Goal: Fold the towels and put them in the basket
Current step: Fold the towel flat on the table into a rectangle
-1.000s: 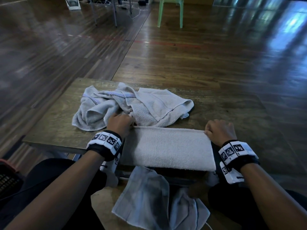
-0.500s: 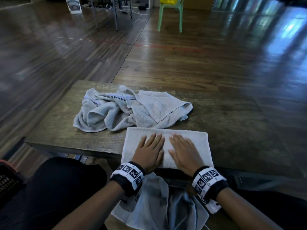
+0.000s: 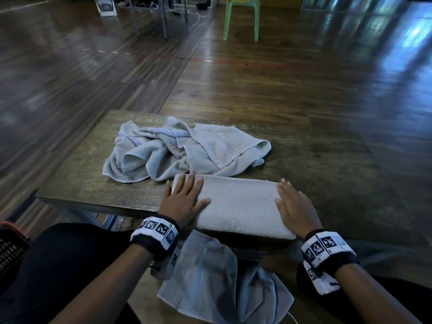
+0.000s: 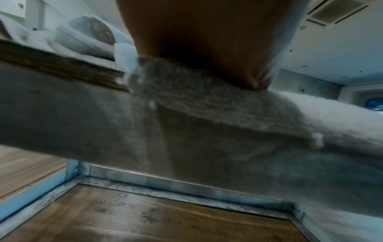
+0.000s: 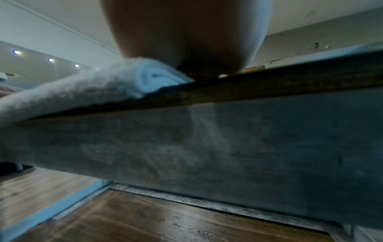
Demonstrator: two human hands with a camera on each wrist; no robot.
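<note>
A folded white towel (image 3: 238,204) lies along the near edge of the low wooden table (image 3: 327,174). My left hand (image 3: 184,197) presses flat on its left end, fingers straight. On its right end rests my right hand (image 3: 294,206), also flat. A crumpled pile of grey towels (image 3: 182,153) sits just behind. Another grey towel (image 3: 217,281) hangs below the table edge over my lap. The left wrist view has the white towel (image 4: 217,101) under my palm; in the right wrist view its rolled end (image 5: 145,77) sits on the table edge (image 5: 269,85).
A dark basket with a red rim (image 3: 11,246) peeks in at the far left beside my knee. A green plastic chair (image 3: 242,17) and metal table legs (image 3: 163,17) stand far back on the wooden floor. The right part of the table is bare wood.
My hands slid apart from the towel's middle to its two ends, fingers still flat. One second ago both were curled at the towel's far corners.
</note>
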